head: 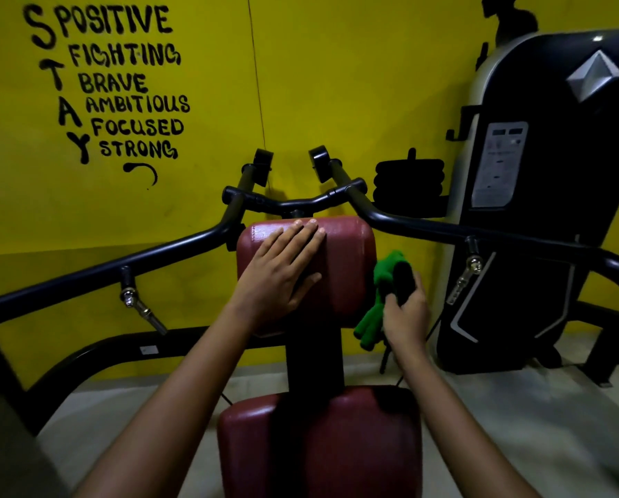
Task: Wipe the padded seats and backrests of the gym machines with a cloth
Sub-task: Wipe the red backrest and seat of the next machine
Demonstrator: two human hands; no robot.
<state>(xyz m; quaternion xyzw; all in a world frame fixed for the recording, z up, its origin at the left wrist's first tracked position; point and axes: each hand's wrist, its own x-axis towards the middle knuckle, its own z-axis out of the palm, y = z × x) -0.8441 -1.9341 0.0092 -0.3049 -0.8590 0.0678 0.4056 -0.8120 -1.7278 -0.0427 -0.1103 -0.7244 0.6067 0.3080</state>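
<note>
A dark red padded backrest (347, 260) stands at the middle of the view on a black post. Below it lies the dark red padded seat (318, 443). My left hand (282, 271) rests flat on the backrest with straight fingers reaching its top edge. My right hand (405, 314) is just right of the backrest and grips a green cloth (379, 303) bunched with something black. The cloth hangs beside the pad's right edge; I cannot tell whether it touches the pad.
Black machine arms (121, 260) sweep out left and right of the backrest, each with a metal pin. A black weight-stack housing (537, 195) stands at the right. A yellow wall (336, 84) with painted words is close behind. The floor (516, 407) is grey.
</note>
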